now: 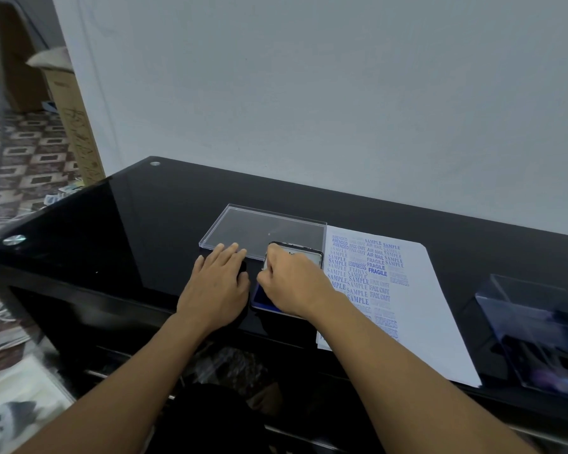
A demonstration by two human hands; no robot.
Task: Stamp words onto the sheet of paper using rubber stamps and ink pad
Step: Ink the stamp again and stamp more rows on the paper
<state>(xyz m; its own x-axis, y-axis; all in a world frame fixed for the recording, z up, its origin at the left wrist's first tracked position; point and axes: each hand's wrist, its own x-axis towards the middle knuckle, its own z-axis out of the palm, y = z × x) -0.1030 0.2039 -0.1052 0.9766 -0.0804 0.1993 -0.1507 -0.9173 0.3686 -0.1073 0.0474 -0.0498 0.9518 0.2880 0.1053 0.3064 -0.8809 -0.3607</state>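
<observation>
Two hazards are noted, both judgements. First, the right hand (292, 283) and its wrist lie against the left margin of the sheet of paper (440, 306), which is already crowded with blue words; a dragged wrist could smear prints or shift the sheet. Second, the ink pad (263, 298) sits on glossy black glass with nothing pinning it, so a press could skid it.

The left hand (215, 283) lies flat on the table (138, 224) just beside the pad, fingers straight, tips touching the clear plastic lid (263, 224).

The right hand hovers over the pad by its raised cover (310, 255), fingers curled. Whether they pinch a stamp or the cover's edge cannot be told.
</observation>
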